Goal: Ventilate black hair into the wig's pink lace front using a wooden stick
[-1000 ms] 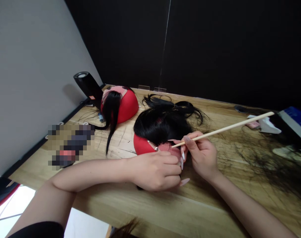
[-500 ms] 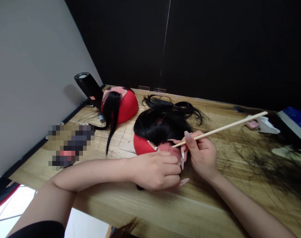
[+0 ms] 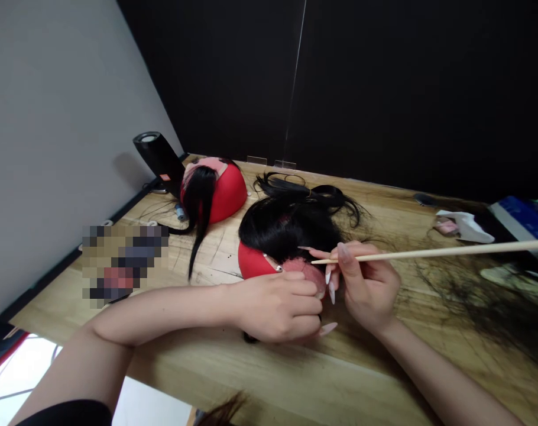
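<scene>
A red dome-shaped wig block (image 3: 252, 260) lies on the table, with long black hair (image 3: 291, 222) gathered over its far side and a pink net-like patch (image 3: 311, 275) showing at its near right. My left hand (image 3: 284, 307) rests at the near edge of that patch with curled fingers. They close on a lock of black hair (image 3: 250, 338), mostly hidden, whose dark ends show beside the fist. Between thumb and fingers, my right hand (image 3: 366, 281) pinches a thin wooden stick (image 3: 441, 252). The stick's narrow end meets the patch by the hairline.
Another red block (image 3: 229, 192) with pink netting and black hair stands behind to the left, near a black cylindrical speaker (image 3: 160, 157). Loose hair (image 3: 473, 307) covers the table's right side. Crumpled tissue (image 3: 466, 226) and a blue-and-white pack (image 3: 524, 222) lie beyond it.
The wooden stick has swung from a raised slant to nearly level, its far end now past the right frame edge. My right hand has shifted slightly right and down; my left hand stays put.
</scene>
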{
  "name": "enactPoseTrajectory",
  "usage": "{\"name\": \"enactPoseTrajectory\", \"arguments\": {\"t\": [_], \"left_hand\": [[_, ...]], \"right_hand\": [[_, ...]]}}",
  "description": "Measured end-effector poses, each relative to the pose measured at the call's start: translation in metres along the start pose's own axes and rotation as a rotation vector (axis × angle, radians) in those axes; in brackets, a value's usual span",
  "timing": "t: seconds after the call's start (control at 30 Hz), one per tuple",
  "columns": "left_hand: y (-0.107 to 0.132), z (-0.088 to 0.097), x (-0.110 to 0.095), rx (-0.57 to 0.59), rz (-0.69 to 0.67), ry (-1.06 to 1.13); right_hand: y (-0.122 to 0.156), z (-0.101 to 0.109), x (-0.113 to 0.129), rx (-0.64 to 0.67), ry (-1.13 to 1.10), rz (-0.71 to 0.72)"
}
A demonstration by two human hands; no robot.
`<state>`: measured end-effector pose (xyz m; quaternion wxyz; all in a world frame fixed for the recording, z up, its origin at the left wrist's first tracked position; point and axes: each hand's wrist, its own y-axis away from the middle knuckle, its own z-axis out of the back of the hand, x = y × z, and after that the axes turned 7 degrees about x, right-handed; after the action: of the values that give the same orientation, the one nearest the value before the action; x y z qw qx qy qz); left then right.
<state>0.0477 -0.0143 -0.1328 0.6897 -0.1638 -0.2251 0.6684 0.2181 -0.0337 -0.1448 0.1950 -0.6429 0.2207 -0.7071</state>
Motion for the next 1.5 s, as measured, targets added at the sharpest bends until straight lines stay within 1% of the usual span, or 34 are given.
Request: {"name": "enactPoseTrajectory", "arguments": {"t": [0.1, 0.2, 0.37, 0.5, 0.63, 0.73, 0.83, 0.9, 1.0, 1.13, 1.27, 1.4, 1.5], "left_hand": [[0.000, -0.001, 0.001, -0.032, -0.015, 0.011], [0.000, -0.002, 0.001, -0.047, -0.018, 0.019], [0.001, -0.001, 0.000, -0.034, -0.030, 0.040], [0.002, 0.000, 0.000, -0.025, -0.016, 0.046], [0.000, 0.006, -0.003, 0.009, -0.017, 0.005], [-0.003, 0.017, -0.009, 0.060, 0.072, -0.086], [-0.006, 0.030, -0.015, 0.175, 0.151, -0.124], [-0.004, 0.038, -0.016, 0.248, 0.168, -0.088], [0.003, 0.048, -0.016, 0.313, 0.208, -0.026], [0.019, 0.062, -0.016, 0.390, 0.333, 0.054], [0.032, 0.079, -0.023, 0.433, 0.510, 0.175], [0.042, 0.095, -0.032, 0.417, 0.613, 0.266], [0.051, 0.107, -0.037, 0.429, 0.720, 0.323]], "right_hand": [[-0.001, -0.001, 0.001, 0.001, 0.029, 0.061], [-0.004, -0.003, 0.002, -0.003, -0.013, 0.052], [-0.009, -0.007, 0.003, -0.027, -0.087, -0.001], [-0.011, -0.007, 0.002, -0.054, -0.116, -0.098], [-0.013, -0.009, 0.003, -0.076, -0.185, -0.148], [-0.017, -0.010, 0.007, -0.085, -0.235, -0.168], [-0.021, -0.008, 0.012, -0.107, -0.282, -0.181], [-0.023, -0.005, 0.015, -0.109, -0.316, -0.182], [-0.027, 0.000, 0.019, -0.091, -0.362, -0.179], [-0.034, 0.005, 0.023, -0.075, -0.385, -0.149], [-0.044, 0.009, 0.030, -0.066, -0.382, -0.105], [-0.055, 0.015, 0.039, -0.105, -0.349, -0.030], [-0.062, 0.021, 0.046, -0.139, -0.341, 0.024]]}}
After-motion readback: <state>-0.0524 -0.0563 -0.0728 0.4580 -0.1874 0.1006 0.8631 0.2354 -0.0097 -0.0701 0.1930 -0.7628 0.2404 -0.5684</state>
